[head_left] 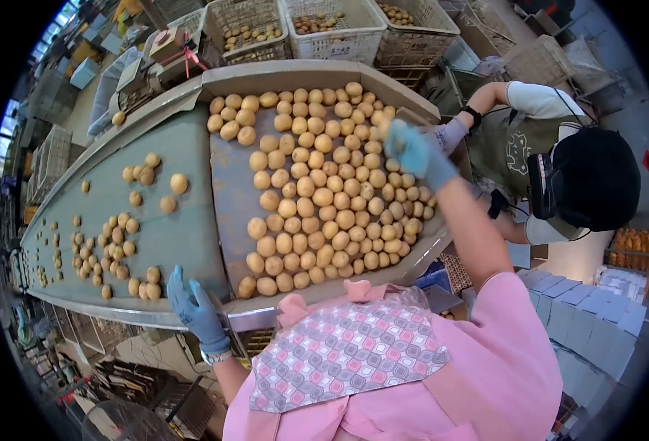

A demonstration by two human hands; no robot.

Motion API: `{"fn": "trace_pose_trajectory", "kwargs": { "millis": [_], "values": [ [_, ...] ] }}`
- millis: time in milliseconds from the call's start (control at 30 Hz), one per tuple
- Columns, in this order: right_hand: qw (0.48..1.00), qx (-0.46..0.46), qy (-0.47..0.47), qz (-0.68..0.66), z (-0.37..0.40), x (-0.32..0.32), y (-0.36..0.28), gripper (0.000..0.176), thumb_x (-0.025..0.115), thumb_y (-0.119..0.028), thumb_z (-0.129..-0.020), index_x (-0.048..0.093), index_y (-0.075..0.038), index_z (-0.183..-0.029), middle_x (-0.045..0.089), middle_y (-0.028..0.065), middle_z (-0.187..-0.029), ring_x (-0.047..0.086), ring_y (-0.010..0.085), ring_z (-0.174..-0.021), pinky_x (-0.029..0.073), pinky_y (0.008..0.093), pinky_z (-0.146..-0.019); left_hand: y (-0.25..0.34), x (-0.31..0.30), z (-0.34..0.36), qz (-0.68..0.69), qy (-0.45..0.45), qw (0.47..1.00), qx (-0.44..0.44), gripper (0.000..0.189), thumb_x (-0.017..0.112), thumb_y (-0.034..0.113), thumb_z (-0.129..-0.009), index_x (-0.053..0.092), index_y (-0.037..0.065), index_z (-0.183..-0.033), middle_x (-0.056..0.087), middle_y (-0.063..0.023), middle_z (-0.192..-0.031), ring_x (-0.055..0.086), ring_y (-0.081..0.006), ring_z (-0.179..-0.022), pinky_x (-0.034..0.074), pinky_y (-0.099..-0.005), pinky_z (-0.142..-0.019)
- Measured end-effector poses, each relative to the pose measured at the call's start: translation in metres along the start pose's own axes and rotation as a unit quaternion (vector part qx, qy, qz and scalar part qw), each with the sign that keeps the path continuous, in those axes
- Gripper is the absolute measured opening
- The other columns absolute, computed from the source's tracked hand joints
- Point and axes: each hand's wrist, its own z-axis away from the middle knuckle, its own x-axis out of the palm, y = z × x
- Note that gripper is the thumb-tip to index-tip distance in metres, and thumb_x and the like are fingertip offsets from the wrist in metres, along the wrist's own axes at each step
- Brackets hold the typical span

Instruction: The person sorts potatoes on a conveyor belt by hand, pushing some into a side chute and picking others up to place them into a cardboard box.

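Round yellow-tan produce, like small potatoes, lies in a dense single layer on the grey metal end of a sorting table. My right hand, in a blue glove, reaches over the far right part of this layer; its fingers are blurred, and a round piece shows right by the fingertips. On the near edge of the green conveyor belt rests my left hand, also blue-gloved, fingers stretched out and apart, holding nothing. Several loose pieces lie on the belt just left of it.
A co-worker in a black cap stands at the right end, one gloved hand close to my right hand. Plastic crates with more produce stand behind the table's raised wall. White boxes are stacked at right.
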Motion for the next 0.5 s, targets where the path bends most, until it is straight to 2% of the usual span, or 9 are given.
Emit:
{"fn": "trace_pose_trajectory", "kwargs": {
  "millis": [33, 67, 167, 200, 267, 333, 400, 467, 500],
  "values": [
    [0.991, -0.100, 0.001, -0.094, -0.013, 0.027, -0.048, 0.023, 0.067, -0.020, -0.110, 0.066, -0.003, -0.125, 0.069, 0.0003, -0.105, 0.063, 0.0059, -0.081, 0.054, 0.0222, -0.066, 0.002, -0.001, 0.000, -0.012, -0.007, 1.000, 0.007, 0.041, 0.060, 0.009, -0.106, 0.063, -0.002, -0.145, 0.066, -0.0200, -0.144, 0.059, -0.0397, -0.133, 0.044, -0.0504, -0.115],
    [0.974, -0.093, -0.079, -0.193, -0.019, 0.038, -0.100, 0.026, 0.064, -0.016, -0.111, 0.064, 0.003, -0.129, 0.069, 0.0016, -0.104, 0.063, 0.0052, -0.083, 0.054, 0.0197, -0.067, 0.002, -0.001, -0.001, -0.015, -0.012, 1.000, 0.021, 0.042, 0.061, 0.009, -0.105, 0.063, -0.001, -0.146, 0.067, -0.0193, -0.143, 0.058, -0.0399, -0.134, 0.043, -0.0509, -0.116],
    [0.982, -0.177, -0.068, 0.004, -0.021, 0.076, -0.103, 0.040, 0.061, -0.013, -0.111, 0.057, -0.004, -0.150, 0.065, 0.0078, -0.121, 0.059, 0.0070, -0.080, 0.050, 0.0165, -0.065, 0.005, -0.001, -0.001, -0.010, 0.001, 0.999, 0.040, 0.042, 0.061, 0.010, -0.105, 0.063, -0.001, -0.146, 0.067, -0.0189, -0.143, 0.059, -0.0385, -0.135, 0.044, -0.0495, -0.116],
    [0.903, -0.296, -0.104, 0.293, 0.004, 0.097, -0.074, 0.039, 0.063, -0.015, -0.107, 0.062, -0.006, -0.146, 0.065, 0.0052, -0.118, 0.057, 0.0067, -0.083, 0.049, 0.0188, -0.067, 0.002, -0.005, -0.001, -0.001, 0.011, 0.999, 0.030, 0.041, 0.061, 0.010, -0.105, 0.064, -0.001, -0.144, 0.068, -0.0186, -0.142, 0.059, -0.0374, -0.135, 0.045, -0.0486, -0.116],
    [0.944, 0.022, -0.087, 0.317, 0.062, 0.156, -0.014, 0.037, 0.063, -0.013, -0.104, 0.063, -0.010, -0.141, 0.063, -0.0019, -0.110, 0.053, 0.0061, -0.075, 0.051, 0.0234, -0.069, 0.003, -0.002, -0.002, 0.005, 0.023, 1.000, 0.010, 0.039, 0.061, 0.010, -0.105, 0.065, -0.002, -0.143, 0.069, -0.0185, -0.141, 0.061, -0.0368, -0.134, 0.046, -0.0479, -0.115],
    [0.899, 0.282, -0.256, 0.218, 0.098, 0.149, 0.057, 0.040, 0.068, -0.033, -0.103, 0.071, -0.009, -0.135, 0.066, -0.0001, -0.109, 0.059, 0.0068, -0.092, 0.052, 0.0250, -0.080, -0.001, -0.001, 0.000, 0.018, 0.029, 0.999, -0.001, 0.038, 0.061, 0.010, -0.105, 0.066, -0.002, -0.141, 0.069, -0.0185, -0.141, 0.062, -0.0364, -0.132, 0.047, -0.0471, -0.114],
    [0.790, 0.116, -0.451, 0.399, 0.088, 0.127, 0.077, 0.035, 0.065, -0.029, -0.104, 0.072, -0.008, -0.132, 0.070, 0.0024, -0.111, 0.063, 0.0081, -0.094, 0.054, 0.0253, -0.083, -0.005, 0.001, 0.001, 0.037, 0.031, 0.999, -0.001, 0.037, 0.062, 0.009, -0.106, 0.067, -0.002, -0.140, 0.070, -0.0185, -0.140, 0.063, -0.0362, -0.131, 0.049, -0.0463, -0.112],
    [0.797, 0.133, -0.341, 0.481, 0.089, 0.161, 0.042, 0.029, 0.060, -0.024, -0.108, 0.073, -0.007, -0.128, 0.073, 0.0077, -0.122, 0.067, 0.0138, -0.108, 0.056, 0.0285, -0.094, -0.002, -0.004, -0.001, 0.020, 0.022, 0.999, 0.013, 0.036, 0.062, 0.008, -0.106, 0.067, -0.003, -0.139, 0.070, -0.0184, -0.140, 0.064, -0.0357, -0.129, 0.050, -0.0458, -0.111],
    [0.893, 0.132, -0.250, 0.349, 0.052, 0.160, 0.014, 0.029, 0.057, -0.023, -0.111, 0.071, -0.007, -0.130, 0.073, 0.0090, -0.128, 0.068, 0.0157, -0.112, 0.056, 0.0297, -0.098, 0.000, -0.003, 0.000, 0.011, 0.018, 1.000, 0.020, 0.035, 0.062, 0.008, -0.106, 0.067, -0.003, -0.139, 0.070, -0.0183, -0.140, 0.064, -0.0354, -0.129, 0.050, -0.0455, -0.110]
  ]
}}
